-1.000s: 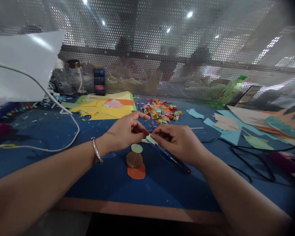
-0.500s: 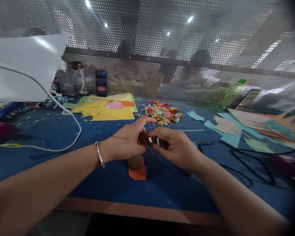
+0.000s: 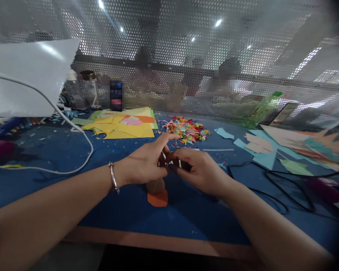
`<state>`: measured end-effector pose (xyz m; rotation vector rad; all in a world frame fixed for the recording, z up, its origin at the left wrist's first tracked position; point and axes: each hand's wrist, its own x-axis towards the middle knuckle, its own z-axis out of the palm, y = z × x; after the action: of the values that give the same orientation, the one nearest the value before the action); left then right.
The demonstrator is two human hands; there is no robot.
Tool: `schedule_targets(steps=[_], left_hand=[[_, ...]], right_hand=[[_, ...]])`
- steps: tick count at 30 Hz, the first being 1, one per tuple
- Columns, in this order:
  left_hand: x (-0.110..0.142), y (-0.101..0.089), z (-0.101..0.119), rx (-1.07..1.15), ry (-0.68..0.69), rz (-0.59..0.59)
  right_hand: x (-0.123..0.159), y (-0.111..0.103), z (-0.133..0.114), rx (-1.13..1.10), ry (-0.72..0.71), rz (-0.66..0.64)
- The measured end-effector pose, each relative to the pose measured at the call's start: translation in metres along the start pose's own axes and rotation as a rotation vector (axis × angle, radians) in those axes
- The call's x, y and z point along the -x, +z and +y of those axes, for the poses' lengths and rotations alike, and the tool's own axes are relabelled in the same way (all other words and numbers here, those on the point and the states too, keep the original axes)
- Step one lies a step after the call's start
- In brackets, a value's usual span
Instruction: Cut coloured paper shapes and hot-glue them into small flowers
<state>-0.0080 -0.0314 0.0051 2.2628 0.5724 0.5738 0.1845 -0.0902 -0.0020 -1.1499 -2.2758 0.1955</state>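
My left hand (image 3: 147, 160), a silver bangle on its wrist, is held over the blue table with index finger stretched forward and the other fingers curled. Facing it, my right hand (image 3: 199, 165) has its fingers bent and pressed together. Their fingertips meet around something small that I cannot make out; the fingers hide it. Beneath my left hand, a brown rounded piece (image 3: 156, 186) shows in part. An orange paper piece (image 3: 157, 198) with cut corners lies flat just in front of it, partly covered by it.
Beyond my hands lies a heap of colourful paper scraps (image 3: 186, 130). Yellow paper sheets (image 3: 121, 126) lie to its left, below a phone (image 3: 116, 96). Light blue and peach paper (image 3: 267, 148), a black cable (image 3: 271, 178) and a green bottle (image 3: 261, 111) are at right. A white cable (image 3: 86, 139) loops at left.
My right hand has shifted slightly left, its fingertips nearer my left hand's. The left hand, the brown piece and the orange paper have hardly moved.
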Motion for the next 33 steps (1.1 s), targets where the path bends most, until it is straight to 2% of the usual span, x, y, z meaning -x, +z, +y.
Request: schedule_targets(steps=[6,10,14,19,25,33], left_hand=[[0.0,0.001,-0.001,0.048,-0.009,-0.001],[-0.001,0.002,-0.004,0.121,-0.01,0.018],[-0.004,-0.002,-0.005,0.27,-0.13,0.019],[-0.007,-0.008,-0.004,0.492,-0.276,-0.055],[-0.008,-0.008,-0.005,0.607,-0.321,-0.032],[-0.01,-0.006,-0.007,0.619,-0.363,0.017]], right_hand=[[0.0,0.001,0.001,0.026,-0.029,0.01],[0.0,0.001,0.001,0.011,0.0,0.011],[0.001,0.0,-0.001,-0.025,0.037,0.069],[0.0,-0.002,-0.001,-0.05,0.066,0.098],[0.001,-0.001,-0.001,-0.036,0.073,0.095],[0.001,0.0,-0.002,-0.062,0.098,0.099]])
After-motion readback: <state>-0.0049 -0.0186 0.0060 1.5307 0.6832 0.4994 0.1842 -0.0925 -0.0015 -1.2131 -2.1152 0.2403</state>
